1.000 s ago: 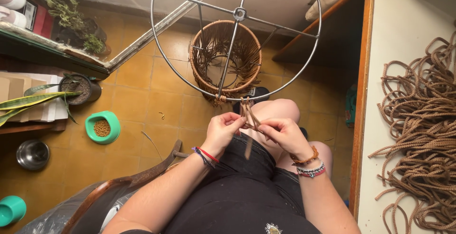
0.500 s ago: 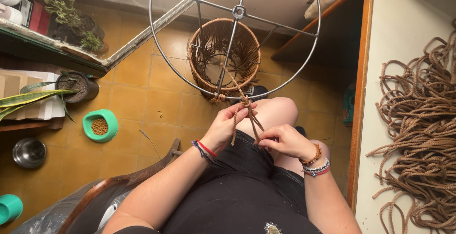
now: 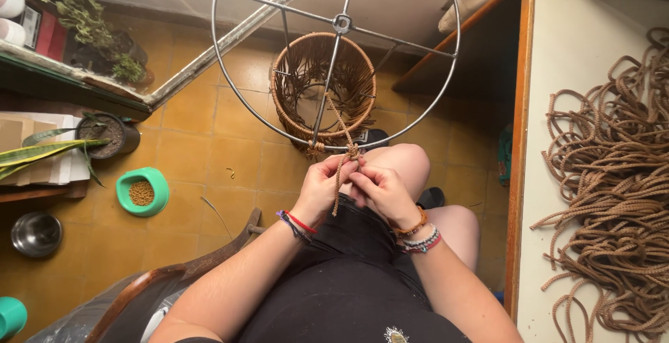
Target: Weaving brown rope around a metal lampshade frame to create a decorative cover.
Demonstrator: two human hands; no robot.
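A round metal wire frame (image 3: 237,92) with spokes hangs in front of me, and a smaller ring wrapped in brown cord fringe (image 3: 322,85) sits inside it lower down. A brown cord (image 3: 343,141) is looped over the frame's near rim. My left hand (image 3: 322,188) and my right hand (image 3: 382,191) are side by side just below that rim, above my knees. Both pinch the cord at its knot, and its loose end hangs down between them.
A pile of brown cords (image 3: 613,197) lies on the white table at the right. On the tiled floor to the left are a green bowl of pet food (image 3: 142,191), a steel bowl (image 3: 35,233), potted plants (image 3: 104,134) and a wooden chair arm (image 3: 174,273).
The cord has been drawn up against the frame's rim. My right hand has come up from my thigh to join the left at the knot.
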